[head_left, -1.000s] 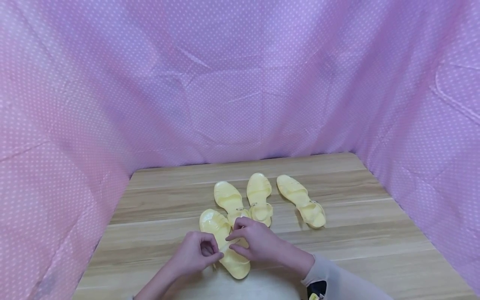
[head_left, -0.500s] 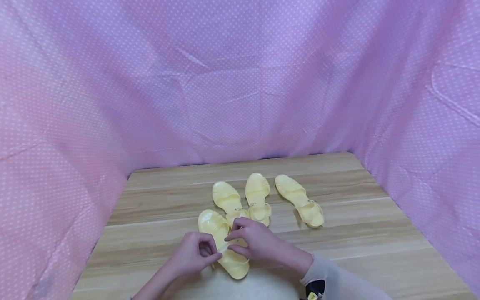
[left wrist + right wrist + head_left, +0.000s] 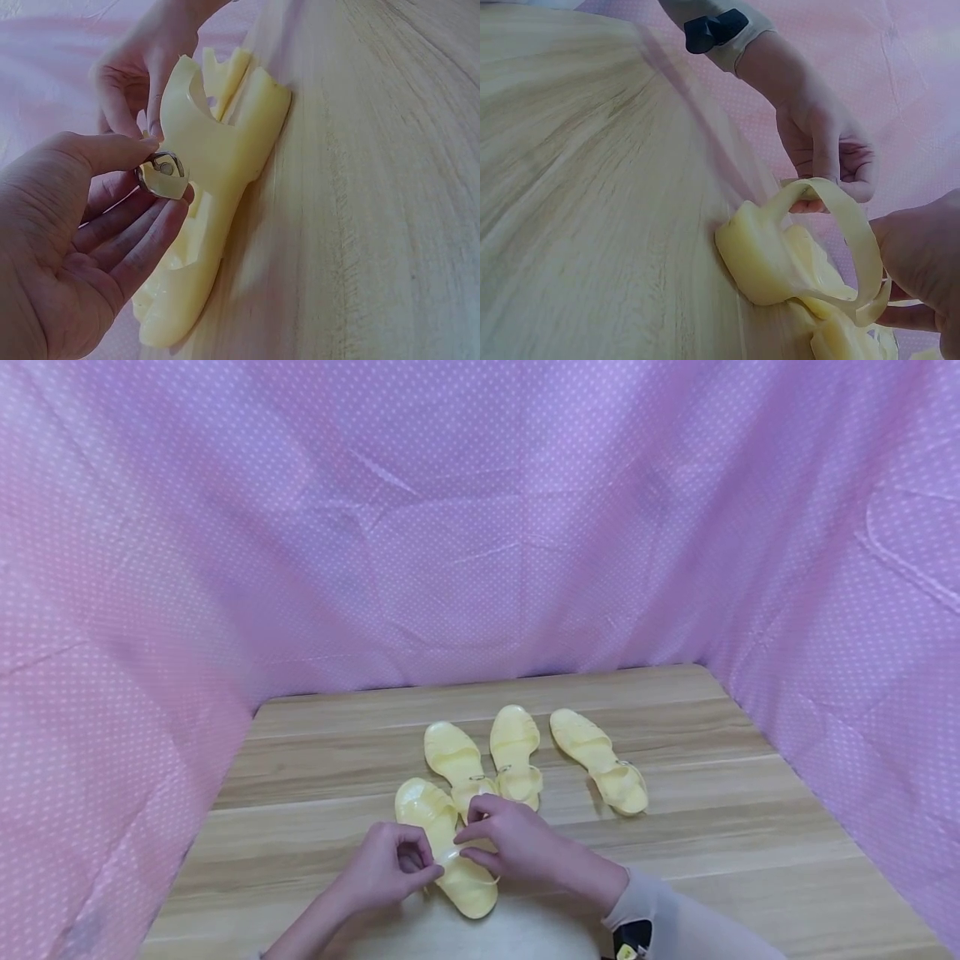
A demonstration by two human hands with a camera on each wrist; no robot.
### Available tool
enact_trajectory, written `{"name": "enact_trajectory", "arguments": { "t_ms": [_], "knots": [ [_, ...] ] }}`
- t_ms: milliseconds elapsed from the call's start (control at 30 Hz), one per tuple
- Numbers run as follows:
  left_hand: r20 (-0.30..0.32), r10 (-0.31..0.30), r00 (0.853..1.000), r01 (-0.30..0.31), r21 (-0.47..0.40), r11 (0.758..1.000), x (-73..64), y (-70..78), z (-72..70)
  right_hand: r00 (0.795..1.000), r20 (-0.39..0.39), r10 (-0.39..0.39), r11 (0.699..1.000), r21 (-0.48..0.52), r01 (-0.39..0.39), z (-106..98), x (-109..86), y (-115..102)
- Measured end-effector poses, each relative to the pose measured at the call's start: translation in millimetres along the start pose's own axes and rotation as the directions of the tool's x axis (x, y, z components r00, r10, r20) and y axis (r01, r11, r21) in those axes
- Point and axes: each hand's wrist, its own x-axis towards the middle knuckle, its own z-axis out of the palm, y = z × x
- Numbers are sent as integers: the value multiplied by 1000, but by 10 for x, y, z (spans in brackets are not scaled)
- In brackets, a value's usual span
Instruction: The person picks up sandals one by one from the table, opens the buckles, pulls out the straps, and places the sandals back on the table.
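A yellow jelly sandal [image 3: 468,897] lies on the table before me, toe pointing away, between both hands. My left hand [image 3: 390,864] pinches the metal buckle [image 3: 163,171] at its ankle strap between thumb and fingers; the prong shows inside the frame. From the other side, my right hand [image 3: 513,839] holds the ankle strap [image 3: 859,236], which arches over the heel [image 3: 754,259] in the right wrist view. The right fingertips are partly hidden behind the strap there. In the head view the hands are a short gap apart, with a bit of strap between them.
Two more yellow sandals [image 3: 450,752] [image 3: 515,739] lie just beyond the hands, the nearer one partly covered by my right hand. Another sandal [image 3: 598,760] lies apart on the right. The wood-grain table [image 3: 750,843] is enclosed by pink dotted cloth [image 3: 480,568].
The bit of strap between the hands has dropped slightly and lies flatter, with the right fingertips shifting a little. Both hands otherwise keep their places.
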Motion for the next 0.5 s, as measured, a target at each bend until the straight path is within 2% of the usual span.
{"name": "enact_trajectory", "arguments": {
  "t_ms": [200,400,500],
  "knots": [
    [-1,-6,1000,6,20,1000,-12,14,-16,1000,-9,-9,1000,-8,9,21,25,-14],
    [7,-20,1000,20,7,1000,-20,26,-14,999,-8,-34,998,-57,33,47,12,1],
    [13,-21,1000,21,0,1000,-19,30,-12,999,-11,-33,998,-51,32,41,1,15]
  ]
}}
